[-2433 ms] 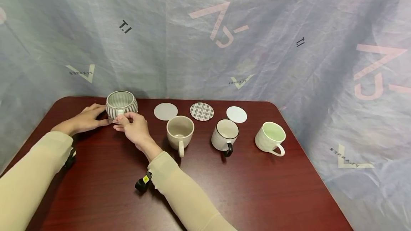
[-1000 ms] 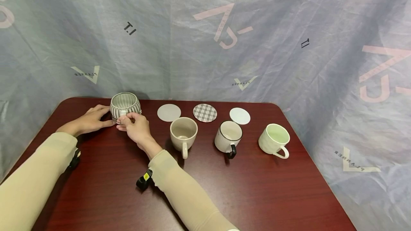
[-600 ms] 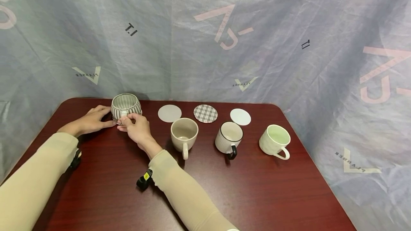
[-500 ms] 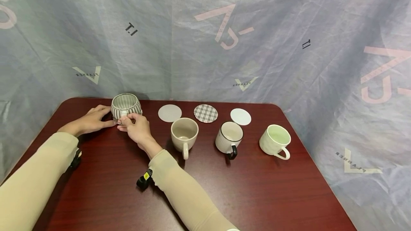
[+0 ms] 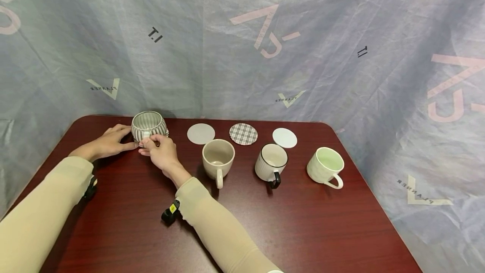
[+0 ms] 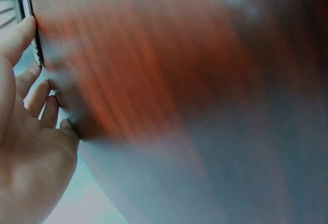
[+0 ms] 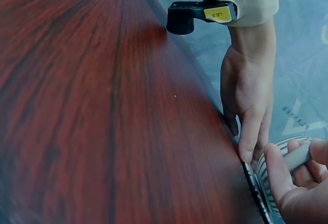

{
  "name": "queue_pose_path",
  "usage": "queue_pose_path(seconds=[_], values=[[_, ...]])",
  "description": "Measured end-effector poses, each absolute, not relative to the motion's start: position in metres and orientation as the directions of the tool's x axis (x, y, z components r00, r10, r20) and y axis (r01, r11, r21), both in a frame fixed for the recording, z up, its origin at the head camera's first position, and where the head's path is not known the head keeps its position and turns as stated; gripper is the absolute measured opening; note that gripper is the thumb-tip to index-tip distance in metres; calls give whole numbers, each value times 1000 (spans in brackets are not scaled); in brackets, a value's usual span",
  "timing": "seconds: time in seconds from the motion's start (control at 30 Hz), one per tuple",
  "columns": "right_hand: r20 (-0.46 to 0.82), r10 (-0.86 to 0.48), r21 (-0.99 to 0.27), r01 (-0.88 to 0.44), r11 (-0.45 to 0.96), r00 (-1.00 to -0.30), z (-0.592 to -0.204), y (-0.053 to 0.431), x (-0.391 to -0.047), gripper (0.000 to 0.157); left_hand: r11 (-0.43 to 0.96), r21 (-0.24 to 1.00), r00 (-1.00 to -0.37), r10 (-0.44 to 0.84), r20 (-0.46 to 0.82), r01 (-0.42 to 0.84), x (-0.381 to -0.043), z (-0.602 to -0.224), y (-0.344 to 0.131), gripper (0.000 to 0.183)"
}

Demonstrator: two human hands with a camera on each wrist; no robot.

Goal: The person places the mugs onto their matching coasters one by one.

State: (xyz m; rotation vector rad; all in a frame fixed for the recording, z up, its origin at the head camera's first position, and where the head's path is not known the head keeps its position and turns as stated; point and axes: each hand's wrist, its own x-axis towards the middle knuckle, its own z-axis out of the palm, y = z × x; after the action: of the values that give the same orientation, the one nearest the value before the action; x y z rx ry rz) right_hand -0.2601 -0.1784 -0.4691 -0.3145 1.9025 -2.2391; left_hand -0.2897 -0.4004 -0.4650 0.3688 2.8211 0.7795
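Fingers of the right hand (image 5: 162, 151) are pinching the handle (image 7: 299, 157) of a round, grey-and-white striped ceramic cup (image 5: 148, 124), which is sitting upright near the far left corner of a glossy red-brown wooden table (image 5: 303, 231). Fingertips are covering much of that handle. The cup's base is hiding from the head view, and only a sliver of the thin, black-and-white patterned coaster (image 5: 167, 133) is peeking out below. The left hand (image 5: 110, 141) is gripping nothing: its fingers are spreading loosely, the thumb touching the coaster's edge; whether other fingers are touching is hard to tell. The left wrist view is cutting off most of the cup and blurring the wood.

Along the far edge, close to a grey printed fabric backdrop (image 5: 242, 66), a round plain grey coaster (image 5: 201, 133), a round plaid coaster (image 5: 243, 134) and a round white coaster (image 5: 285, 137) are lying well apart. Nearer, a beige ceramic mug (image 5: 218, 158), a ribbed white mug with black rim and handle (image 5: 270, 163) and a pale green mug (image 5: 323, 165) are standing with gaps between. Tabletop is stretching from them toward the person, the right sleeve (image 5: 219, 226) crossing it.
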Motion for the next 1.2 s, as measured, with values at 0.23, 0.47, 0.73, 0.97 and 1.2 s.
queue_pose_path(seconds=[0.23, 0.47, 0.73, 0.97, 1.2], values=[[41, -281, -988, 4, -157, -959, -470, -180, -260, 14, 831, 522, -952, 286, -109, 189, -290, -465, -400, 86], [36, -291, -987, 12, -160, -956, -470, -179, -260, 14, 835, 518, -953, 283, -110, 189, -291, -465, -400, 85], [9, -305, -989, 36, -142, -952, -469, -179, -260, 15, 833, 520, -953, 281, -108, 187, -291, -466, -400, 85], [-20, -355, -987, 75, -142, -935, -469, -180, -261, 16, 835, 517, -954, 279, -108, 186, -291, -466, -401, 86], [-34, -360, -985, 93, -146, -933, -469, -179, -260, 16, 833, 519, -954, 284, -100, 194, -291, -467, -401, 84]])
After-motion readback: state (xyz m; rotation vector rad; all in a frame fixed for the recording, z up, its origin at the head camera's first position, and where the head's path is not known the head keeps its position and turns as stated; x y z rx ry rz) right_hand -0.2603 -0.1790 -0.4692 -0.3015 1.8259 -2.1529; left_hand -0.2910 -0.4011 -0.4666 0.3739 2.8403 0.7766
